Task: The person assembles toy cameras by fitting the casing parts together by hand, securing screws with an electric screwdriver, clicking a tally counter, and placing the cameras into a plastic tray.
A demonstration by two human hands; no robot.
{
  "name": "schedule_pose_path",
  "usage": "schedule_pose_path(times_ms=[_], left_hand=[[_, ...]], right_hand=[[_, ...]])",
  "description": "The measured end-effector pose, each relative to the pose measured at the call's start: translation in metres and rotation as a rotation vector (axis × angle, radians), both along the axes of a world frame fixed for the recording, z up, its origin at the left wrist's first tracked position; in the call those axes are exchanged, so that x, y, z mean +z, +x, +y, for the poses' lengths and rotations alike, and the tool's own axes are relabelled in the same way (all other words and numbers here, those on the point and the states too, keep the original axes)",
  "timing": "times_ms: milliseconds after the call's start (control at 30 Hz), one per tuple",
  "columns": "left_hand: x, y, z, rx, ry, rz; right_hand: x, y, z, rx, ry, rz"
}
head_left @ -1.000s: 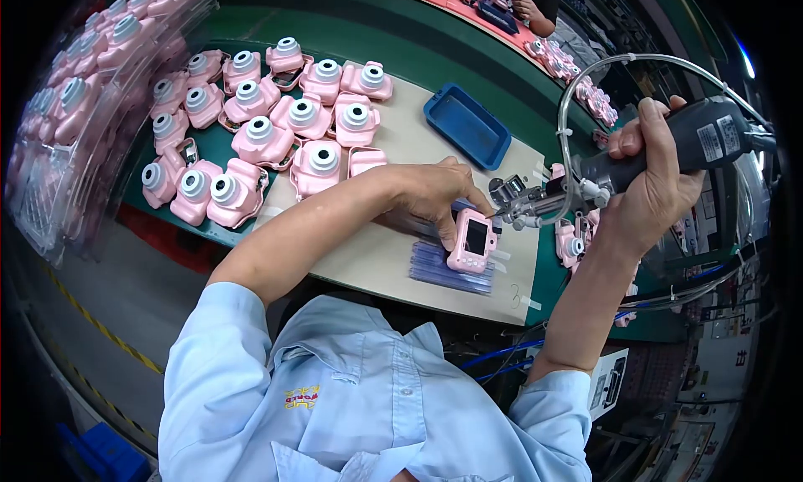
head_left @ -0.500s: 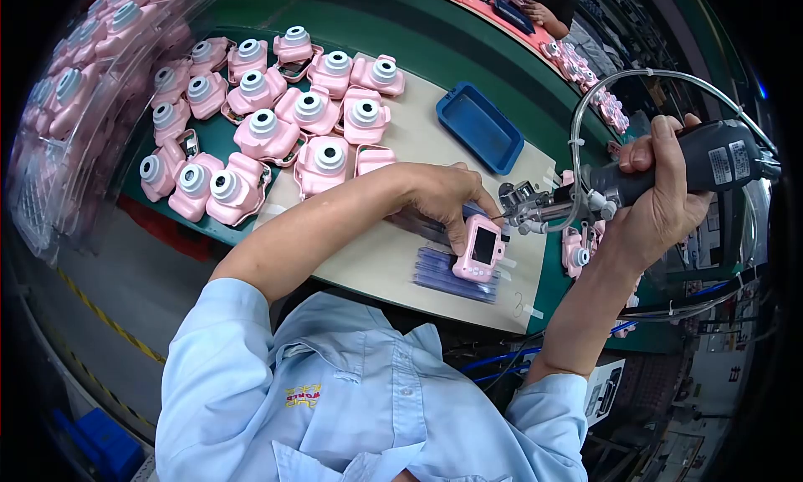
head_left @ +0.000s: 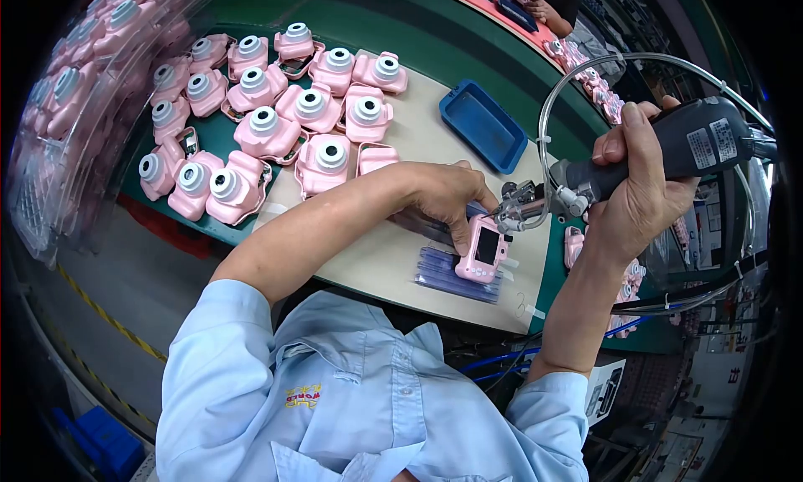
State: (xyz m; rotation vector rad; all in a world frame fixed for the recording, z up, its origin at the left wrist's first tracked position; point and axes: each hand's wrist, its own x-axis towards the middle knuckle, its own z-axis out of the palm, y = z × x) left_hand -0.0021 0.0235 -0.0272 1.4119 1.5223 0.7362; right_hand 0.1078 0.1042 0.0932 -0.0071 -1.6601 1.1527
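Observation:
A pink toy camera (head_left: 481, 270) lies with its screen side up on a ribbed, clear purplish fixture (head_left: 447, 278). My left hand (head_left: 447, 199) grips its upper left edge, thumb along the side. My right hand (head_left: 640, 181) is wrapped round a dark electric screwdriver (head_left: 698, 139), held at a slant. The metal nose (head_left: 523, 206) of the screwdriver, with a clear hose (head_left: 545, 118) looped from it, is at the camera's top corner. Whether the bit touches the camera, I cannot tell.
Several pink cameras (head_left: 309, 106) with lens side up cover the left of the table. Stacked clear trays of cameras (head_left: 67, 85) stand at far left. A blue tray (head_left: 485, 127) lies beyond my hands. Across the bench, another person's hand (head_left: 544, 12) shows.
My right hand has brought the screwdriver left and slightly up, its nose now nearer the camera's top corner. My left hand and the camera have barely moved in view.

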Motion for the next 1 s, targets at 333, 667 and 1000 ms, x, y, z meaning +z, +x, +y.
schedule_pose_path(times_ms=[333,667,1000], left_hand=[[-0.021,-0.003,0.010,-0.017,0.157,0.004],[-0.023,-0.005,0.009,0.010,0.153,-0.097],[-0.019,-0.003,0.014,-0.080,0.166,0.131]], right_hand=[[-0.007,-0.006,0.001,0.001,0.013,-0.017],[-0.014,-0.016,-0.012,0.143,0.044,-0.149],[0.009,0.031,0.034,0.027,-0.137,0.125]])
